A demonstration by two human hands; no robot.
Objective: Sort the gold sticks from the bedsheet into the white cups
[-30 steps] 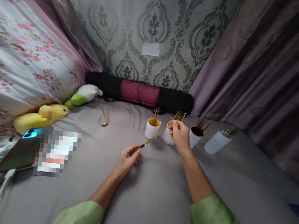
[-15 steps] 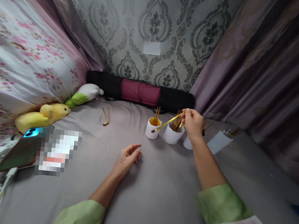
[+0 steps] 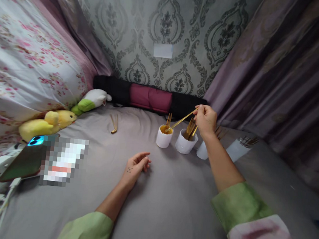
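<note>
Head-worn view, forward and down over both hands (image 3: 134, 167) toward patterned wall (image 3: 166, 23), edges seemingly soft

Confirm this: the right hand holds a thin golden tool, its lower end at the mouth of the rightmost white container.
Wrong container: the head view shows the lower end of the thin golden tool at the mouth of the leftmost white container. The right hand does hold it.

A yellow plush toy (image 3: 48, 122) lies near a phone (image 3: 25, 162), beside a floral cloth (image 3: 32, 56).
</note>
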